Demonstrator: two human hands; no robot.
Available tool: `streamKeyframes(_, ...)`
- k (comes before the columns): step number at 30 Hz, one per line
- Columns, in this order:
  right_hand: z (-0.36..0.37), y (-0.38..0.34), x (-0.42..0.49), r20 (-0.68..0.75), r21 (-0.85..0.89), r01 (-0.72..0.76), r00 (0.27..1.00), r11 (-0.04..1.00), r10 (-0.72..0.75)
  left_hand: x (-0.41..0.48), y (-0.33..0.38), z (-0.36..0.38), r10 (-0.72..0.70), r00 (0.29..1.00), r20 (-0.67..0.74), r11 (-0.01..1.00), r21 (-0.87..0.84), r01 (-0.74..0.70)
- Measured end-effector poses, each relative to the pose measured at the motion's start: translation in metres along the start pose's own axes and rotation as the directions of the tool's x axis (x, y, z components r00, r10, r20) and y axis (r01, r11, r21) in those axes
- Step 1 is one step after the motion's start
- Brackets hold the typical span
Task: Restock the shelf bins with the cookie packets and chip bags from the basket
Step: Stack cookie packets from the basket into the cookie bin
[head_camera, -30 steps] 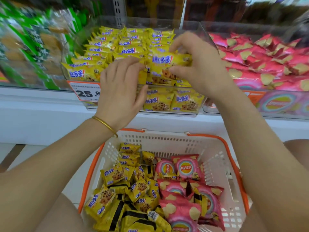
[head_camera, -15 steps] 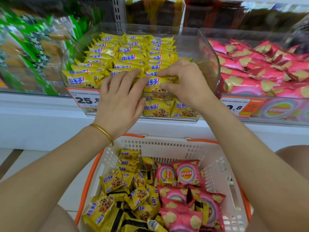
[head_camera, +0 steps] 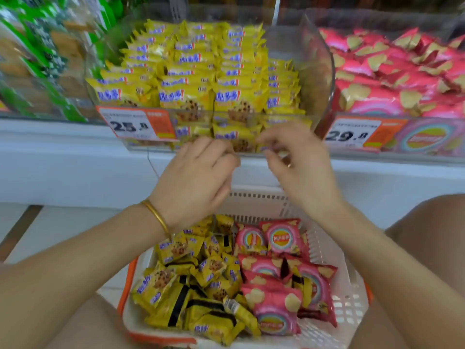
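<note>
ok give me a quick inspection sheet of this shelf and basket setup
surface: white shelf ledge under the clear bins
job's things: cookie bin stacked with yellow cookie packets; chip bin to its right holds pink chip bags; basket below holds both kinds, yellow left, pink right
clutter: green packets in the bin at left; price tags on both bins
grippers: left hand and right hand in front of the cookie bin, fingers loosely curled, seemingly empty
cables: none certain; a thin dark line on the ledge, unclear what
surroundings: pale floor left of the basket

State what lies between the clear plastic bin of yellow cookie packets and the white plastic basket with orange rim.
Head view: the left hand and right hand, before the white shelf ledge.
</note>
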State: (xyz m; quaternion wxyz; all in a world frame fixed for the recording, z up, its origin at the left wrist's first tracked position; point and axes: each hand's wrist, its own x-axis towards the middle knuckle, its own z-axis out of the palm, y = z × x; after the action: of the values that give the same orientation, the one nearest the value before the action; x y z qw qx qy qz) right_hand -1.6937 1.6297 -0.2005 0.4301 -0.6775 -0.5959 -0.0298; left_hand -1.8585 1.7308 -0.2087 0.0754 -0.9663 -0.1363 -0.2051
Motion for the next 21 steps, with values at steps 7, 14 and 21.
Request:
streamKeyframes(7, 0.119, 0.061, -0.097, 0.844, -0.219, -0.113, 0.477, 0.969, 0.246, -0.030, 0.004, 0.034, -0.013, 0.872, 0.488, 0.994, 0.103, -0.043)
streamKeyframes(14, 0.200, 0.056, -0.141, 0.836, -0.396, -0.350, 0.244, 0.849, 0.491, -0.032, -0.005, 0.044, -0.107, 0.802, 0.587, 0.989, 0.142, 0.028)
streamKeyframes(21, 0.200, 0.060, -0.133, 0.784, -0.356, -0.625, 0.204, 0.694, 0.586, -0.032, -0.013, 0.048, -0.099, 0.743, 0.662, 0.994, 0.105, 0.040)
